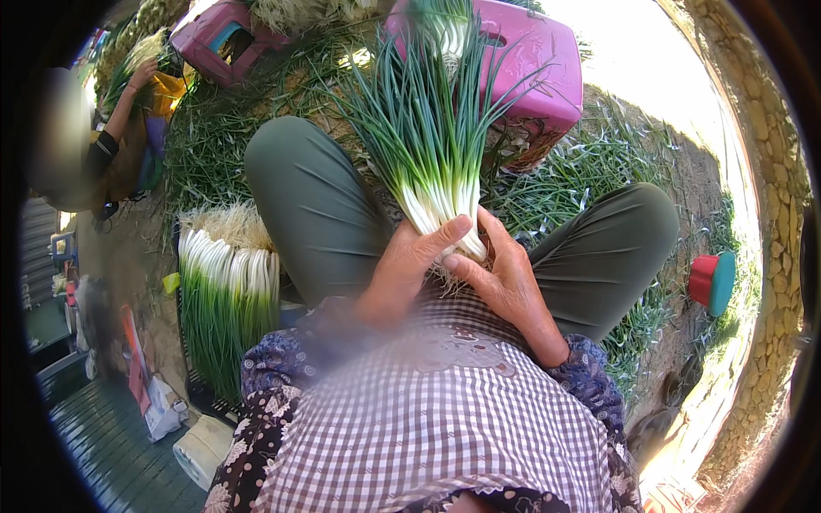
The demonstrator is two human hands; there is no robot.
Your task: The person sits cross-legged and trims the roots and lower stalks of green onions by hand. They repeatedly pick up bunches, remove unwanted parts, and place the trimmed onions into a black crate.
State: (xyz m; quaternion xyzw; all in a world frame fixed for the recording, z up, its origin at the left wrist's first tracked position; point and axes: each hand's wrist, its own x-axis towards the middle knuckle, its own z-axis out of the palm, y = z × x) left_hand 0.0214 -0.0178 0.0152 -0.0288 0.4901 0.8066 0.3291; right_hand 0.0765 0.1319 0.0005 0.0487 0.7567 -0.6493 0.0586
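Note:
A bunch of green onions (436,154) stands nearly upright between my knees, its green leaves fanned away from me and its white stems and roots towards me. Around the left side of the white root end is my left hand (417,263), its thumb lying across the stems. My right hand (503,276) holds the same root end from the right, fingers along the stems and thumb near the roots. Beyond them, more green onions (449,32) lie on a pink plastic stool (539,70), partly covered by the leaves of the held bunch.
Left of my knee, neatly lined-up green onions (228,308) fill a black crate (221,410). Loose leaves (596,167) litter the ground. Another pink stool (221,42) stands at the upper left, near another person's arm (122,109). A red and teal container (712,282) is at the right.

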